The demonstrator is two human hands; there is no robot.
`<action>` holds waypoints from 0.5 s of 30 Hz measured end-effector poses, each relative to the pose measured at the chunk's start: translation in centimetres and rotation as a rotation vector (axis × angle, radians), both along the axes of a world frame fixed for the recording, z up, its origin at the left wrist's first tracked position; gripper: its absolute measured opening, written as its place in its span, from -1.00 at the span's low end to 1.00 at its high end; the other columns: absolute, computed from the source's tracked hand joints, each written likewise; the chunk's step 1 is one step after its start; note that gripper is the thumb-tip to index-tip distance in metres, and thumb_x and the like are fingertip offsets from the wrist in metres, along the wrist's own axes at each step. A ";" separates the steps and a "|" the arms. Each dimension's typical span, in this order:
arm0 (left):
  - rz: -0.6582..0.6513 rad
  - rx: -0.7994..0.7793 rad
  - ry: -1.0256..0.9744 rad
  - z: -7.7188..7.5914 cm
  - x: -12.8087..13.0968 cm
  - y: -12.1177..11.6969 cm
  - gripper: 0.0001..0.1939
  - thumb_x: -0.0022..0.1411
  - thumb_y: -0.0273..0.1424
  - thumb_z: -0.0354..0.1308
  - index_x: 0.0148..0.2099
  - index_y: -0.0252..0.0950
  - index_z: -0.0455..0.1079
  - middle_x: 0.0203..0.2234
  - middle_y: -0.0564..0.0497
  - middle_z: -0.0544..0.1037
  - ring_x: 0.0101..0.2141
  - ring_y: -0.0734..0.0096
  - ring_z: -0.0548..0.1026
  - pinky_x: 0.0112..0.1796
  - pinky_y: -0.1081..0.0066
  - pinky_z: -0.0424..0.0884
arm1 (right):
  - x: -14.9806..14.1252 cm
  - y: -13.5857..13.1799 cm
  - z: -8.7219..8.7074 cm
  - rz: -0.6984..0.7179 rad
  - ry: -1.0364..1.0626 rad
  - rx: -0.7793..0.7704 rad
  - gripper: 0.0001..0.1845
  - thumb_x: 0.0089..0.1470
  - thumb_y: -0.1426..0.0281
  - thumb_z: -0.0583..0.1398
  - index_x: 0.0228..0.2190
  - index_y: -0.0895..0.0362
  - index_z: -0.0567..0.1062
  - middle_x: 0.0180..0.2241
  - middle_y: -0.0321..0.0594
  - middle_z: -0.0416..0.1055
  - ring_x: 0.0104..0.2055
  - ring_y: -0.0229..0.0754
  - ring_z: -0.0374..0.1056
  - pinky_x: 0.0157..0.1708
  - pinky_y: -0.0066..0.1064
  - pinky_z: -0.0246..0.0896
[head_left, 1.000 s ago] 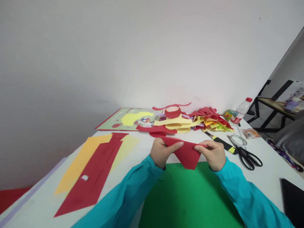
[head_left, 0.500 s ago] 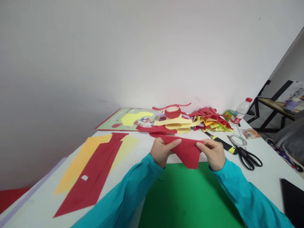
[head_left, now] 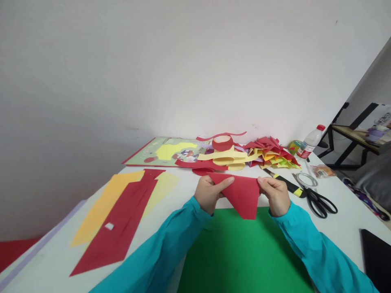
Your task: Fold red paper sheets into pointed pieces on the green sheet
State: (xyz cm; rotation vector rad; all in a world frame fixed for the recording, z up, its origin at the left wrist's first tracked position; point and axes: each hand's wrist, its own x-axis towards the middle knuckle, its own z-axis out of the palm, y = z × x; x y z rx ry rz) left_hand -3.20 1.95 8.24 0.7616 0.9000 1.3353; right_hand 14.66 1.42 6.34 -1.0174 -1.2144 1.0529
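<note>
Between my hands is a folded piece of red paper (head_left: 244, 197), held up over the far edge of a green mat (head_left: 244, 248). My left hand (head_left: 210, 193) pinches its left side, thumb on the front face and fingers behind. At the upper right corner, my right hand (head_left: 276, 195) grips the paper between thumb and fingers. The paper's lower part hangs down and narrows to a short blunt edge. The fingertips behind it are partly hidden.
Cut red paper (head_left: 119, 221) lies over orange paper (head_left: 100, 211) at left. Behind stand a picture board (head_left: 140, 156), curled paper strips (head_left: 222, 156) and a pile of folded papers (head_left: 271, 152). At right are a utility knife (head_left: 288, 185), scissors (head_left: 319, 201), a tape roll (head_left: 307, 180) and a bottle (head_left: 310, 142).
My right thumb has shifted slightly right to the paper's corner, and more of its front face shows. My left hand keeps its pinch.
</note>
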 end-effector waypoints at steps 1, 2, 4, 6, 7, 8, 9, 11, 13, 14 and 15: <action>-0.005 -0.003 0.013 0.0 0.0 0.0 -0.54 -0.45 -0.29 0.48 -0.44 -0.45 0.50 -0.53 -0.12 0.59 -0.51 0.22 0.54 -0.55 0.37 0.52 | 0.0 0.1 0.0 -0.005 0.005 -0.001 -0.61 -0.09 0.11 0.27 -0.66 0.17 0.50 -0.69 -0.30 0.34 -0.60 -0.31 0.22 -0.53 -0.44 0.13; -0.012 -0.008 0.022 -0.1 0.0 0.0 -0.54 -0.44 -0.28 0.48 -0.44 -0.45 0.49 -0.53 -0.13 0.59 -0.52 0.22 0.53 -0.57 0.37 0.51 | 0.0 0.1 0.0 -0.010 0.019 -0.006 -0.60 -0.10 0.10 0.27 -0.67 0.17 0.48 -0.70 -0.30 0.33 -0.60 -0.31 0.22 -0.54 -0.44 0.13; -0.015 -0.027 0.019 -0.1 0.0 0.0 -0.52 -0.43 -0.26 0.48 -0.42 -0.46 0.49 -0.51 -0.14 0.59 -0.52 0.22 0.53 -0.59 0.36 0.51 | -0.2 0.1 0.1 0.003 0.074 -0.061 -0.58 -0.14 0.06 0.28 -0.68 0.17 0.47 -0.70 -0.31 0.33 -0.62 -0.33 0.21 -0.57 -0.46 0.13; 0.010 -0.055 -0.010 -0.1 0.0 0.0 -0.49 -0.43 -0.27 0.48 -0.38 -0.46 0.50 -0.48 -0.13 0.59 -0.49 0.22 0.54 -0.57 0.36 0.52 | -0.5 -0.1 0.3 0.077 0.114 -0.186 -0.56 -0.23 0.04 0.32 -0.64 0.18 0.48 -0.70 -0.32 0.34 -0.64 -0.35 0.20 -0.61 -0.48 0.12; 0.030 -0.063 -0.025 -0.1 0.0 0.1 -0.48 -0.43 -0.27 0.48 -0.35 -0.45 0.50 -0.46 -0.13 0.59 -0.48 0.22 0.54 -0.56 0.36 0.53 | -0.7 -0.2 0.4 0.138 0.111 -0.255 -0.56 -0.29 0.05 0.35 -0.62 0.19 0.49 -0.69 -0.32 0.36 -0.66 -0.36 0.21 -0.63 -0.50 0.11; 0.048 -0.065 -0.037 -0.1 0.0 0.1 -0.47 -0.42 -0.28 0.48 -0.33 -0.45 0.50 -0.45 -0.13 0.60 -0.46 0.22 0.54 -0.54 0.37 0.53 | -0.9 -0.4 0.5 0.206 0.094 -0.321 -0.56 -0.35 0.07 0.38 -0.59 0.20 0.50 -0.68 -0.31 0.38 -0.67 -0.35 0.22 -0.65 -0.50 0.11; 0.065 -0.061 -0.046 -0.2 0.0 0.3 -0.48 -0.40 -0.28 0.48 -0.32 -0.45 0.49 -0.44 -0.13 0.60 -0.45 0.22 0.55 -0.53 0.37 0.54 | -1.1 -0.5 0.5 0.272 0.068 -0.381 -0.55 -0.40 0.10 0.40 -0.56 0.21 0.51 -0.66 -0.28 0.41 -0.66 -0.34 0.26 -0.66 -0.51 0.12; 0.089 -0.048 -0.056 -0.3 -0.1 0.5 -0.51 -0.34 -0.29 0.47 -0.32 -0.45 0.49 -0.42 -0.13 0.60 -0.43 0.22 0.55 -0.51 0.40 0.54 | -1.4 -0.7 0.4 0.361 0.019 -0.468 -0.54 -0.49 0.16 0.44 -0.54 0.23 0.52 -0.62 -0.23 0.46 -0.64 -0.30 0.32 -0.67 -0.52 0.15; 0.096 -0.043 -0.062 -0.4 -0.2 0.6 -0.55 -0.30 -0.30 0.45 -0.32 -0.44 0.48 -0.41 -0.14 0.60 -0.41 0.22 0.56 -0.50 0.41 0.54 | -1.5 -0.9 0.4 0.363 -0.007 -0.504 -0.54 -0.54 0.18 0.45 -0.57 0.24 0.52 -0.61 -0.20 0.48 -0.64 -0.29 0.35 -0.68 -0.53 0.17; 0.091 -0.045 -0.065 -0.5 -0.2 0.6 -0.56 -0.28 -0.31 0.45 -0.31 -0.44 0.48 -0.41 -0.14 0.60 -0.41 0.22 0.56 -0.49 0.41 0.54 | -1.5 -0.9 0.4 0.345 -0.011 -0.501 -0.55 -0.55 0.19 0.45 -0.59 0.24 0.51 -0.62 -0.20 0.48 -0.65 -0.29 0.35 -0.68 -0.53 0.18; 0.075 -0.049 -0.065 -0.6 -0.2 0.6 -0.57 -0.26 -0.31 0.44 -0.31 -0.44 0.48 -0.41 -0.14 0.60 -0.41 0.23 0.56 -0.48 0.41 0.54 | -1.5 -0.9 0.5 0.324 -0.014 -0.484 -0.55 -0.56 0.20 0.45 -0.61 0.25 0.51 -0.64 -0.21 0.47 -0.66 -0.31 0.34 -0.68 -0.54 0.19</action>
